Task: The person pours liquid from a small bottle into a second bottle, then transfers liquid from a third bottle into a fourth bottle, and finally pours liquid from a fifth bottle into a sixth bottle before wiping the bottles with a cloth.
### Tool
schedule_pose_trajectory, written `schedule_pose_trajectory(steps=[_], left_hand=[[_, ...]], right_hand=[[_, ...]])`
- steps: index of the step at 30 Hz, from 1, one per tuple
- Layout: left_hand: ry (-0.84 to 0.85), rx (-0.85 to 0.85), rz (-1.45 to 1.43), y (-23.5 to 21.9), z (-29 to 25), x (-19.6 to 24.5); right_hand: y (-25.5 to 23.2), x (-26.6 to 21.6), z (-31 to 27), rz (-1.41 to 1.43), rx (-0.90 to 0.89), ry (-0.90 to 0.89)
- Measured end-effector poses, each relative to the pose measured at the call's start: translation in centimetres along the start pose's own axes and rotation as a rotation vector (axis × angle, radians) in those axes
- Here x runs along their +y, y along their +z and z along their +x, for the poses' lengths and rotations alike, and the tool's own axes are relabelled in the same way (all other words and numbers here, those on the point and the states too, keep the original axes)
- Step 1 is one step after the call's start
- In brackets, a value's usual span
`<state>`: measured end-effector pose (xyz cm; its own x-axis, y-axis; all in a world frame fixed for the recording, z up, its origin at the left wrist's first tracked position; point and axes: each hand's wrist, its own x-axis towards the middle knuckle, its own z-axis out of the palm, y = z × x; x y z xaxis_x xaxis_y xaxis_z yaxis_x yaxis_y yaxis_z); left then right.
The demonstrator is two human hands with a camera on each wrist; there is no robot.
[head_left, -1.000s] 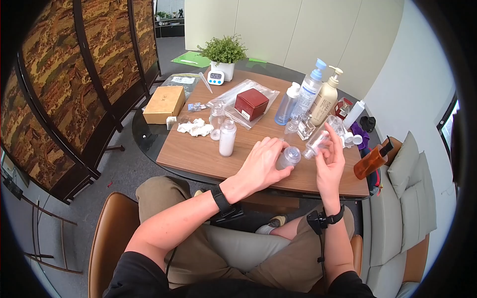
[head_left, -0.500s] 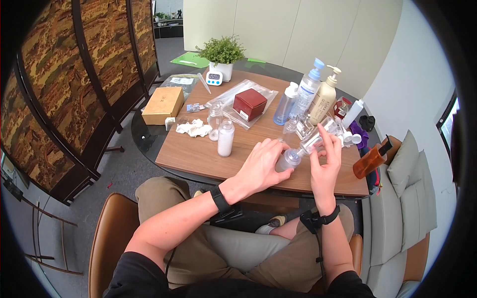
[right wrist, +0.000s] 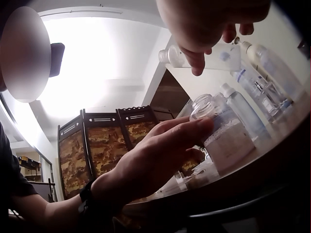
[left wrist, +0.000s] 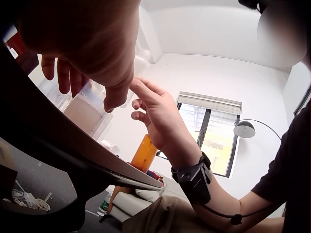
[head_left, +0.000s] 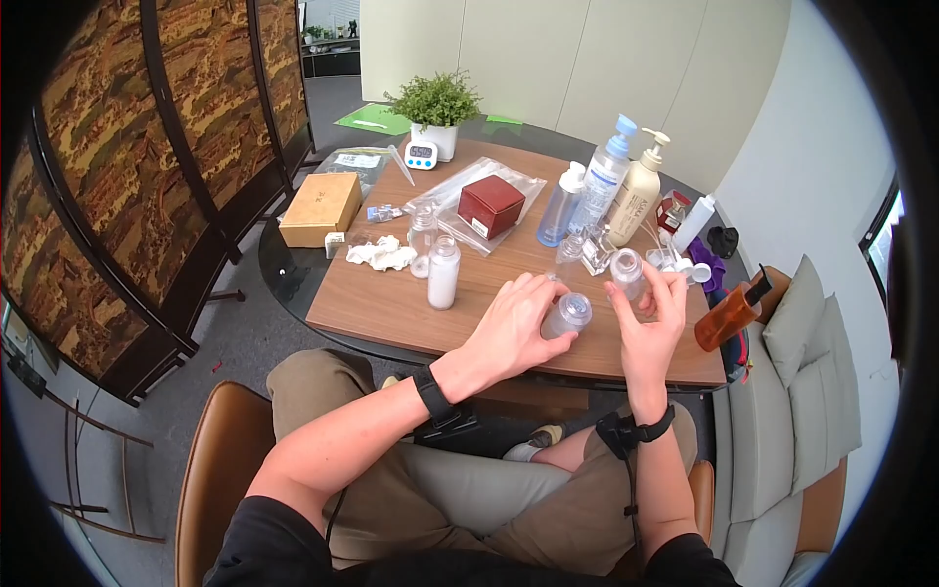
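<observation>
My left hand (head_left: 514, 323) grips a clear bottle (head_left: 567, 315) standing uncapped near the table's front edge, thumb on the near side. In the right wrist view, this bottle (right wrist: 226, 138) shows cloudy contents below its threaded neck. Just to the right, my right hand (head_left: 650, 323) holds a second clear bottle (head_left: 628, 274) between thumb and fingers, raised and tilted, its open mouth turned up toward the head camera. It looks empty. In the right wrist view, the neck of this held bottle (right wrist: 170, 56) points left, above and apart from the first bottle.
Left of my left hand stands a bottle with whitish contents (head_left: 443, 279), near crumpled tissue (head_left: 381, 254). A dark red box (head_left: 492, 207) lies on a plastic bag. Pump bottles (head_left: 638, 201) stand behind my right hand, an amber bottle (head_left: 729, 318) to its right.
My right hand's bottle first tipped neck-down to the mouth of the left bottle. Now it has swung back up and away, mouth upward. The left hand and its bottle stay in place.
</observation>
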<state>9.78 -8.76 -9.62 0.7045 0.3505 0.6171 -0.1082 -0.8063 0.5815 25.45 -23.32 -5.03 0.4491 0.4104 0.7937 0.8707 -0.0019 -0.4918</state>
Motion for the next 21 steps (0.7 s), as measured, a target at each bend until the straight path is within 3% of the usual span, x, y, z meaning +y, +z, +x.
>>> schedule_pose_trajectory(steps=[2,4,10,14,21], left_hand=[[-0.004,-0.002,-0.002,0.0,0.0,0.0],[0.008,0.008,0.002,0.0,0.1,0.0],[-0.005,-0.013,0.011,-0.3,0.1,0.1],[0.032,-0.001,0.019,-0.6,0.1,-0.1],[-0.082,-0.085,-0.058,-1.0,0.3,-0.2]], right_hand=[[0.2,0.3,-0.1,0.023,0.009,-0.012],[0.6,0.7,-0.3,0.153,-0.051,0.144],[0.9,2.1,-0.7,0.143,-0.198,0.324],[0.9,2.1,-0.9,0.097,-0.238,0.361],[1.8,3.1,-1.8,0.05,-0.322,0.329]])
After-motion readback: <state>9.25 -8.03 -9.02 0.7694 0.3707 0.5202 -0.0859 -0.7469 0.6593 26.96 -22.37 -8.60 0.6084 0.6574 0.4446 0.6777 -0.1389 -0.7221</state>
